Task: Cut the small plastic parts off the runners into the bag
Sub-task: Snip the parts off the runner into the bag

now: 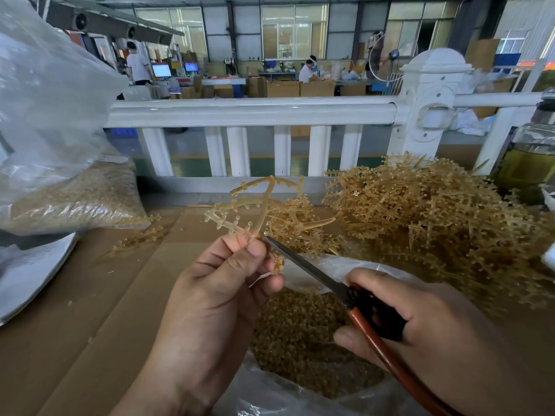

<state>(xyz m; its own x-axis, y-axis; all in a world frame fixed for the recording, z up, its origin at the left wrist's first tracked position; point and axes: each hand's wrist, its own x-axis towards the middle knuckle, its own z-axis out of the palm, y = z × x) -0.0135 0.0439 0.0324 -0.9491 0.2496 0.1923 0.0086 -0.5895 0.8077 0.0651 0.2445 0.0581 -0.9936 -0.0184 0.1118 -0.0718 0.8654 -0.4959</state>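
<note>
Above the open bag (270, 394), our L hand (216, 283) pinches a tan runner (240, 205) btwn thumb & fingers, its branches fanning up away from the grip. Our R hand (420, 325) wraps the scissors (306, 268) handles, blade tips touching the runner beside the L fingertips. Cut parts (294, 325) fill the bag below. Runner pile (435, 217) sits to the right.

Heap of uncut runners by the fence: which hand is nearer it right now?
Right. The right hand, gripping the scissors, lies at the heap's near edge; the left hand holds one runner farther left.
</note>
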